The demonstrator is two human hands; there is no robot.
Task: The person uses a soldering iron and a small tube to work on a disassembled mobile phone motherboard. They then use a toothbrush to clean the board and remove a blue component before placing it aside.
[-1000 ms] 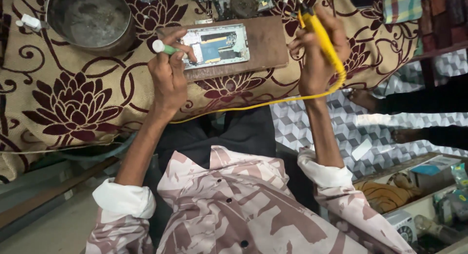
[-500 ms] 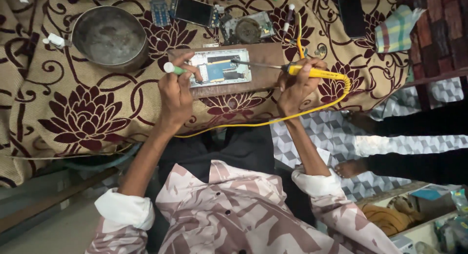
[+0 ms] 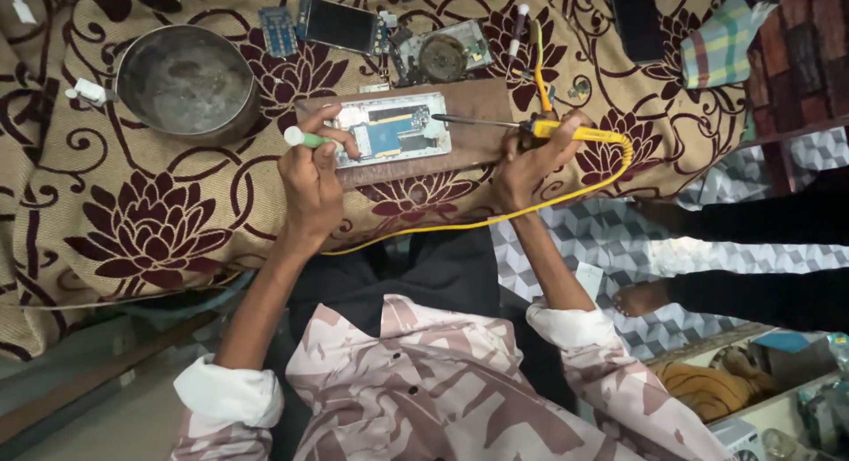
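Since a second ago we have brought the yellow soldering iron [image 3: 539, 126] down from upright, and its tip now reaches the opened phone [image 3: 395, 130] on the wooden board [image 3: 482, 144], so work at the circuit looks underway. Our right hand [image 3: 528, 165] grips its handle; the iron lies roughly level, tip pointing left. Our left hand [image 3: 311, 174] pinches a green-tipped tool [image 3: 303, 139] and steadies the phone, which lies lengthwise across the floral worktop [image 3: 133, 213].

Dark phone screen [image 3: 338, 23] at table's top
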